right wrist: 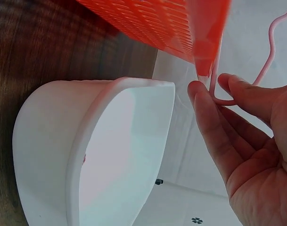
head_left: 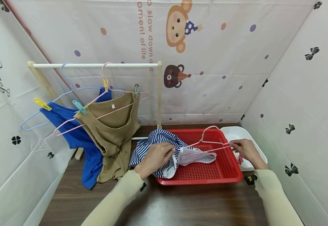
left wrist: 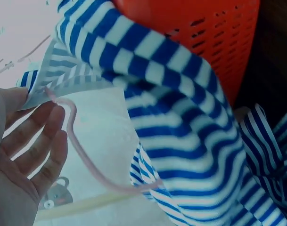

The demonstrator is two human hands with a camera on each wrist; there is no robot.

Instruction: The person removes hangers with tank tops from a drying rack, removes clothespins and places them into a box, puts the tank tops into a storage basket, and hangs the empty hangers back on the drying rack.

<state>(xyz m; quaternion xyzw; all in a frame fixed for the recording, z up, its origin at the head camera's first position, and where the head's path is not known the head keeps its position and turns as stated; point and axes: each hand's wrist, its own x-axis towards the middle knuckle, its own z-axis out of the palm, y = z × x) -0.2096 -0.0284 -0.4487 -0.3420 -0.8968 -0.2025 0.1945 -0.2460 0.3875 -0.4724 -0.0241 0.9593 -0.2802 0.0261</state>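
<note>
A blue-and-white striped top (head_left: 158, 141) lies bunched over the left part of the red basket (head_left: 198, 181), its pale inside turned up. My left hand (head_left: 159, 157) pinches the top's edge between thumb and fingertips. A pink hanger (head_left: 209, 141) crosses above the basket, its left end at the striped top. In the left wrist view, part of the hanger (left wrist: 89, 165) runs behind the striped cloth (left wrist: 181, 127). My right hand (head_left: 246, 151) pinches the hanger's other corner, seen close in the right wrist view as a bent pink end (right wrist: 223, 101) between thumb and fingers.
On the left, a rack (head_left: 130, 65) bears a blue garment (head_left: 90, 157) on a blue hanger and a khaki garment (head_left: 110, 125) on a pink one, with clothespins (head_left: 79, 107). A white tub (head_left: 258, 150) holding something pinkish-red (head_left: 240, 159) stands right of the basket.
</note>
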